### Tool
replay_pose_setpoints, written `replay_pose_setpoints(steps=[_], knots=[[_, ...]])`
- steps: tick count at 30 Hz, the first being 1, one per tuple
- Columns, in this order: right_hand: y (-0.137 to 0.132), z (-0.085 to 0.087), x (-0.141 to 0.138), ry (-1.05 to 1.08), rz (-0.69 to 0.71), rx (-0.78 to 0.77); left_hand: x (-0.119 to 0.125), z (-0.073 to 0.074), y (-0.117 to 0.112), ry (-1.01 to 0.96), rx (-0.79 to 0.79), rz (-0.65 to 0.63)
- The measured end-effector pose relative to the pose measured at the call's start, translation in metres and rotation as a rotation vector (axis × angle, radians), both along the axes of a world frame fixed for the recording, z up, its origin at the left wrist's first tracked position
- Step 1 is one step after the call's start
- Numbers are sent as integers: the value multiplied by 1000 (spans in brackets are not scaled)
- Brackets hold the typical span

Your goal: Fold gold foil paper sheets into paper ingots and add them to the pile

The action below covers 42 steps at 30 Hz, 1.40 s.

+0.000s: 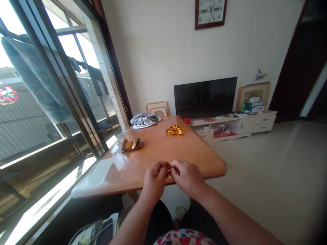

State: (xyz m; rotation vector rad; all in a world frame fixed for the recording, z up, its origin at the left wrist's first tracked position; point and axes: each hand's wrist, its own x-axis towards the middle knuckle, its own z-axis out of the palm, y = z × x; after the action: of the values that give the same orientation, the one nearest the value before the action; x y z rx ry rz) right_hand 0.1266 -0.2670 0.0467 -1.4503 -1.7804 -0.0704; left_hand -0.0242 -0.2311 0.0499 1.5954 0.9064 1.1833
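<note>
My left hand and my right hand meet over the near edge of the wooden table. Both are closed, fingertips pinched together and almost touching. A small dark golden bit shows between them, too small and covered to name. Beyond my left hand lies a stack of shiny copper-gold foil sheets, curled up at its edges. Farther off, past my right hand, sits a shaped piece of crinkled gold foil.
A heap of grey and white cloth lies at the table's far end. Sliding glass windows run along the left. Behind the table stand a television and a low white cabinet. A wall clock hangs above.
</note>
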Motion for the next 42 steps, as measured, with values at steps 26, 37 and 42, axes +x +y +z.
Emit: replay_pose_setpoints(steps=[26,37,42], knots=[[2,0,15,575,470,-383,-11,3,-1,-78,-144,-164],[6,-10,10,627,493,-366,-9,3,-5,-73,-171,-146],[5,-7,15,802,482,-346,-13,3,-6,-104,-223,-197]])
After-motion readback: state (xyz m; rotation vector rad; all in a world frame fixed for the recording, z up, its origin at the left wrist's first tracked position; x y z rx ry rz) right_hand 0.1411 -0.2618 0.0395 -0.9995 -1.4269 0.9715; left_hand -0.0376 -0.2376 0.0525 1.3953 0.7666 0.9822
